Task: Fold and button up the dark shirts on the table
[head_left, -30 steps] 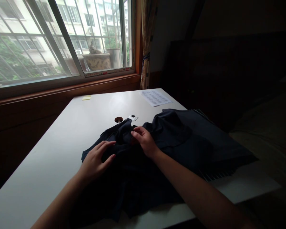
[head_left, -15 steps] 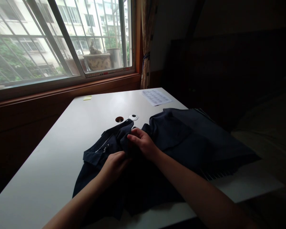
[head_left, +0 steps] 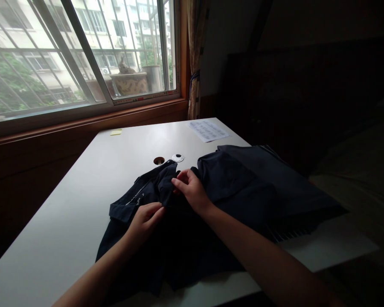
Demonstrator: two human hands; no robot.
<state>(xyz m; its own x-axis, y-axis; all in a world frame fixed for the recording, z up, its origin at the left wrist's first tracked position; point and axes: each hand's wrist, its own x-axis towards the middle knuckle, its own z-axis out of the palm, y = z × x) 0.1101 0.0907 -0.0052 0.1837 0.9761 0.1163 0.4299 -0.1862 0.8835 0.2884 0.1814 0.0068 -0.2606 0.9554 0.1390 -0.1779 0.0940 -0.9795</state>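
A dark navy garment [head_left: 230, 179] lies spread and rumpled on the white table, its exact kind hard to tell in the dim light. On its left part runs a folded band [head_left: 123, 211] like a waistband, with white stitching and a small pale mark inside. My left hand [head_left: 146, 217] is closed on the cloth just below this band, thumb and fingers pressed together. Slightly higher and to the right, my right hand [head_left: 192, 189] pinches a bunched fold near the garment's middle. Its fingertips are partly hidden by cloth.
Beyond the garment, the white table [head_left: 67, 204] has a round cable hole [head_left: 159, 160] with its white cover [head_left: 178, 158] beside it. A printed sheet [head_left: 208, 130] and a yellow sticky note [head_left: 116, 132] lie near the far edge. A barred window [head_left: 131, 87] stands behind.
My left hand has drawn slightly left and down along the cloth, its thumb now showing more. My right hand stays nearly in place, its fingers shifting a little on the fold.
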